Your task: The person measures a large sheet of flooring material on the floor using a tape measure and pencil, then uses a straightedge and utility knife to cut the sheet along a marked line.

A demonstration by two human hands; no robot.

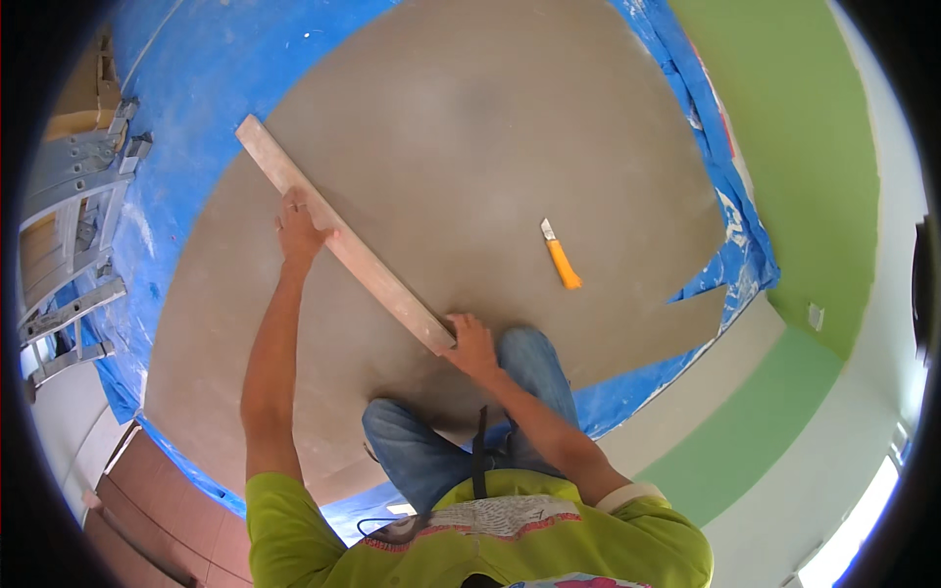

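Observation:
A long, narrow, pale wooden plank [377,279] lies diagonally across a large brownish-grey sheet [470,147]. My left hand [302,232] grips the plank along its upper half, thumb and fingers spread over its two sides. At the plank's near end, my right hand [472,346] is closed around the corner, next to my knee. To the right of the plank, a knife [561,260] with a yellow-orange handle and a short blade rests on the sheet, apart from both hands.
Under the sheet spreads a blue tarp [196,78], bunched up along the right wall. A folded metal ladder [74,225] is at the left edge. Green and white walls [784,127] rise on the right, with a small white wall plate [816,316]. Reddish floor tiles [186,510] show at lower left.

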